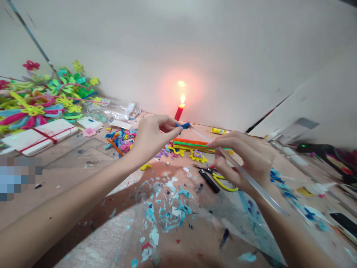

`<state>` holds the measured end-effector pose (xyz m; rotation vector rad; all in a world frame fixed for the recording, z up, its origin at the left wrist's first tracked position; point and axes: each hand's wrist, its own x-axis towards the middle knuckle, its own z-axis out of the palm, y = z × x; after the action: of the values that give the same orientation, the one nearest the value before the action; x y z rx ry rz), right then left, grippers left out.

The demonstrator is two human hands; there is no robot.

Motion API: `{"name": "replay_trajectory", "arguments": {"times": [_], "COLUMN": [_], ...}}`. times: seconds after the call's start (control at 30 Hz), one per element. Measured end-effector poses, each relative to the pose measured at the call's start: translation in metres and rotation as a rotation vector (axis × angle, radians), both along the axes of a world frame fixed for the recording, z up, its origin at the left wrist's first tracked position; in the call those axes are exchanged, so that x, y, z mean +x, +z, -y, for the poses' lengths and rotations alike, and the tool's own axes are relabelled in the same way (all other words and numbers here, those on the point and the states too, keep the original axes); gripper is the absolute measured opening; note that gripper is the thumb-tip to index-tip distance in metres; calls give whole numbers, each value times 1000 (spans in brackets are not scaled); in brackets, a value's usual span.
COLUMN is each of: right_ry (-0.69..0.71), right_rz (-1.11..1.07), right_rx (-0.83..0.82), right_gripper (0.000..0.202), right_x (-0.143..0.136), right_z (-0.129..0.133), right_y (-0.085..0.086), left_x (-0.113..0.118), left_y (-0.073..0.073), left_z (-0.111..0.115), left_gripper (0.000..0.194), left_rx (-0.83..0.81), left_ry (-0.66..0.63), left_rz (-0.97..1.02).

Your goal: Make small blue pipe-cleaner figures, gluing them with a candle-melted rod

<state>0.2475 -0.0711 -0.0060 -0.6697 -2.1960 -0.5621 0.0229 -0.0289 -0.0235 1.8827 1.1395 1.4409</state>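
Note:
My left hand (157, 134) pinches a small blue pipe-cleaner piece (185, 125) between thumb and fingertips, just in front of a lit red candle (179, 111). Closed around a long translucent glue stick (248, 180) is my right hand (237, 156). The stick's far tip points at the blue piece and seems to meet it, though the exact contact is too small to tell. Below the right hand lie scissors (225, 184) with yellow handles and a black lighter (209, 181). A bundle of orange and green pipe cleaners (195, 145) lies behind the hands.
Pipe-cleaner flowers (35, 108) are heaped at the left beside a white box (41, 136) tied with red string. Several coloured pieces (125, 139) are piled behind my left forearm. Blue and white scraps (167, 208) litter the table. A glue bottle (312, 190) lies at the right.

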Motion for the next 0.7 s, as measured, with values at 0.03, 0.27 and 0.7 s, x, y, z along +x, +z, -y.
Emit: {"name": "replay_trajectory", "arguments": {"times": [0.03,0.27,0.7], "right_ry": [0,-16,-24], "right_rz": [15,118,182], "right_rx": [17,85,123], "right_gripper": [23,29,27], "right_x": [1,0,3], "right_z": [0,0,-4], "right_y": [0,-4,-8], "left_x": [0,0,0], "left_y": [0,1,1], "left_z": [0,0,0], "left_gripper": [15,17,17], "left_rx": [-7,-31,-55], "left_ry": [1,4,-20], "left_rz": [-3,-5,-7]}}
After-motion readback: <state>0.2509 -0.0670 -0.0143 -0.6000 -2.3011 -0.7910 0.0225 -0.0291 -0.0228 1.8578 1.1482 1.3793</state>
